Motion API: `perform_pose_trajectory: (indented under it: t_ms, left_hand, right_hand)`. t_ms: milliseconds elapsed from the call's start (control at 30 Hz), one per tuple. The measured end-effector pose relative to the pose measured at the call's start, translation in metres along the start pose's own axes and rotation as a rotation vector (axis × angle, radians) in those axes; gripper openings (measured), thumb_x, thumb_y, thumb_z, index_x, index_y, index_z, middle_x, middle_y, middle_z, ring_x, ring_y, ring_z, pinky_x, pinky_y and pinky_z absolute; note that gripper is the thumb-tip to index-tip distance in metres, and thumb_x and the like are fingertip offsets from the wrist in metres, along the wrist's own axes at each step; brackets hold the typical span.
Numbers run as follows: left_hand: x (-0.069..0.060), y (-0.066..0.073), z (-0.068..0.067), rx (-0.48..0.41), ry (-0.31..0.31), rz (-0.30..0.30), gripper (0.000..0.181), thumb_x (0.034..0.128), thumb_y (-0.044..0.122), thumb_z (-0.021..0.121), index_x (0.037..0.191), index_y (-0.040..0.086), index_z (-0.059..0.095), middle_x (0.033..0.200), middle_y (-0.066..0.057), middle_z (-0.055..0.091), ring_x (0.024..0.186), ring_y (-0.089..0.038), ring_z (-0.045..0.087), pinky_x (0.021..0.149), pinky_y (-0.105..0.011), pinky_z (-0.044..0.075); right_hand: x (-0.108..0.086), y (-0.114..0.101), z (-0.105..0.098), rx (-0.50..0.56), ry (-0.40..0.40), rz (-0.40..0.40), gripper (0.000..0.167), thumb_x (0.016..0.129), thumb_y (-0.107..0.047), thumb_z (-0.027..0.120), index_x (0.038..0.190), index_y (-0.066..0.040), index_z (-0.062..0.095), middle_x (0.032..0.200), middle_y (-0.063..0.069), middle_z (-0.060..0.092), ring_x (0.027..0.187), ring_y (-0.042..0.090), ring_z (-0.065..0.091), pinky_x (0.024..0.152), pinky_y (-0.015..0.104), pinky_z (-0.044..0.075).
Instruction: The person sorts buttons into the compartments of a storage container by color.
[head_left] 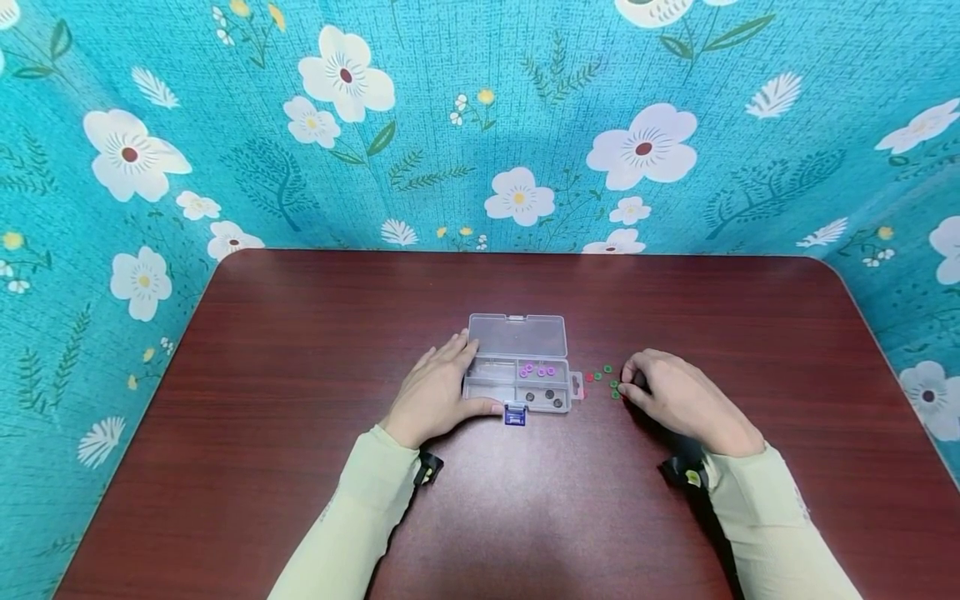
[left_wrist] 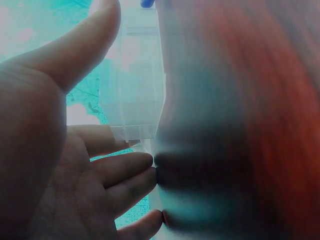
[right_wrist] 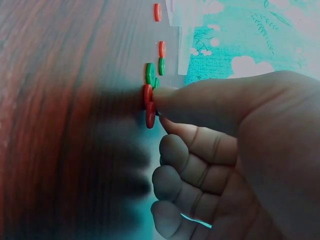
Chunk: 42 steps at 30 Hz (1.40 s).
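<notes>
1. Nearest are the pale sleeves (head_left: pixel 348 508), each with a dark wrist mount (head_left: pixel 428 468) beside the cuff.
2. The left hand (head_left: pixel 437 390) steadies the clear plastic compartment box (head_left: pixel 515 385), which lies open on the table: its thumb runs along the near wall, well apart from the stretched fingers at the left end.
3. The right hand (head_left: pixel 681 400) is right of the box, its thumb and index tips close together at red discs (right_wrist: pixel 150 115) and green discs (right_wrist: pixel 150 73) on the tabletop; I cannot tell whether they pinch one.
4. At the box's near edge hangs a blue latch (head_left: pixel 515 415).
5. Dark discs (head_left: pixel 550 394) sit in the near right compartment, purple rings (head_left: pixel 542 372) in the far right one.
6. Beyond these, the lid (head_left: pixel 517 337) lies folded back.
7. The reddish-brown table (head_left: pixel 330 325) ends at a turquoise floral backdrop (head_left: pixel 450 125).
</notes>
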<state>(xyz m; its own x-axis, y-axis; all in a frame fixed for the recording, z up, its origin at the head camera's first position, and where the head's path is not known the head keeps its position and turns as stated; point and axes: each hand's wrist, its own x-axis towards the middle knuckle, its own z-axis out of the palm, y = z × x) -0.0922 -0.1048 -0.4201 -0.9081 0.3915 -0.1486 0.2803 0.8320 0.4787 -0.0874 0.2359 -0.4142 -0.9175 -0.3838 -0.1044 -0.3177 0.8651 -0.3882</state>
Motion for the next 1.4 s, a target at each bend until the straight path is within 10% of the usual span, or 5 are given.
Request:
perform_pose_trajectory:
  t_ms: [1400]
  left_hand:
    - [0.0002,0.0012,-0.0013,0.013,-0.013,-0.013,0.104,0.0783,0.064,0.077,0.154,0.004,0.039,0.163,-0.014,0.029,0.15,-0.027,0.027,0.122,-0.047,0.019]
  right_hand:
    - [-0.0004,-0.0084,-0.002,0.01,0.091,-0.069,0.012,0.092,-0.006,0.064,0.086,-0.015,0.059,0.078,-0.006,0.053,0.073,0.011,0.047,0.066,0.03,0.042]
